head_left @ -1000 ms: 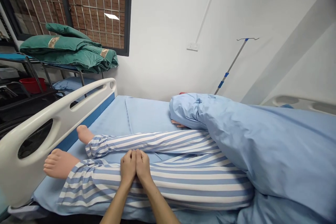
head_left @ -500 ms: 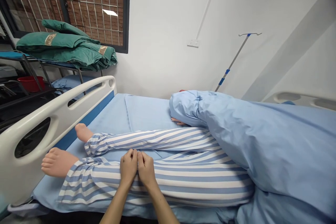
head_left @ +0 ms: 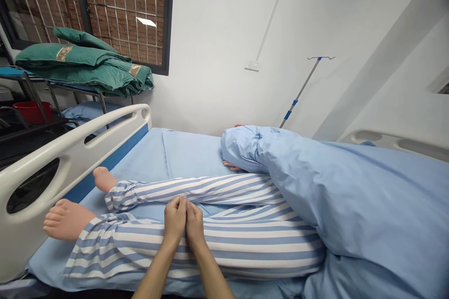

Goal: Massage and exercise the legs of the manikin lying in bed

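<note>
- bright, even indoor light; white ceiling-light reflections [head_left: 145,21] glare in the window glass [head_left: 122,14]
- white wall [head_left: 217,46] well lit, soft grey shading toward the right
- shadows soft, deepest in the folds of the blue duvet [head_left: 351,205] and lightly along the striped trousers [head_left: 196,247]
- dark area low left beyond the white bed rail [head_left: 66,149]
- wide-angle bending at edges, rail looks curved and stretched
- overall sharp, no strong motion blur; far left corner a bit soft

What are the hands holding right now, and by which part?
It cannot be told for sure. The left hand and right hand meet at the fingertips on the upper edge of the striped pajama trouser leg, possibly pinching its cloth.
</note>
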Available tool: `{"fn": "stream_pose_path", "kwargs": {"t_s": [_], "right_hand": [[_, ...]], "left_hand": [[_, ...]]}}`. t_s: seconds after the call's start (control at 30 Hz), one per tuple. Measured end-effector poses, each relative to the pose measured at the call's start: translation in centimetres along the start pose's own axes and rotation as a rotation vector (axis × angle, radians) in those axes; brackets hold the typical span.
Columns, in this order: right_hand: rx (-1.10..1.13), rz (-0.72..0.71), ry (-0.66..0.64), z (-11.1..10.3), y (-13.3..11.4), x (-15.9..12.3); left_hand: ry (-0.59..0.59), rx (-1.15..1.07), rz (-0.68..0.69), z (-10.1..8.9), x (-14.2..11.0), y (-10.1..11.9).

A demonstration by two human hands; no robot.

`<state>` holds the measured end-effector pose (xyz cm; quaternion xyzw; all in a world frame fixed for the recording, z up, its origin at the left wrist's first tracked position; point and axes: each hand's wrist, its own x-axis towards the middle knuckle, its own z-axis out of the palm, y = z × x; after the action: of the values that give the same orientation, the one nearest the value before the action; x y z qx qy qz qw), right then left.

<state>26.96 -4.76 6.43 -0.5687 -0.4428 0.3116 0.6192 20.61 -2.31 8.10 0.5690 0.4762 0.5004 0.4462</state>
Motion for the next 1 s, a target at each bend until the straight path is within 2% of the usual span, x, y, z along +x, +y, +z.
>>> {"fn": "stream_pose_path", "kwargs": {"t_s": [0.07, 0.2, 0.3, 0.87, 1.0], "right_hand": [[0.003, -0.017, 0.019, 0.0, -0.2, 0.0], [-0.018, -0.018, 0.054, 0.0, -0.3, -0.1], [-0.017, -0.006, 0.063, 0.1, 0.0, -0.2], [-0.019, -0.027, 0.055, 0.3, -0.1, -0.3], [-0.159, -0.048, 0.007, -0.5, -1.3, -0.4]], "left_hand": [[0.009, 0.015, 0.013, 0.4, -0.4, 0.0], [0.008, 0.24, 0.072, 0.2, -1.0, -1.3], [0.002, 0.321, 0.106, 0.1, -1.2, -1.9], [0.006, 0.355, 0.111, -0.1, -1.4, -1.6], [0.01, 0.355, 0.106, 0.0, -1.4, -1.6]]}}
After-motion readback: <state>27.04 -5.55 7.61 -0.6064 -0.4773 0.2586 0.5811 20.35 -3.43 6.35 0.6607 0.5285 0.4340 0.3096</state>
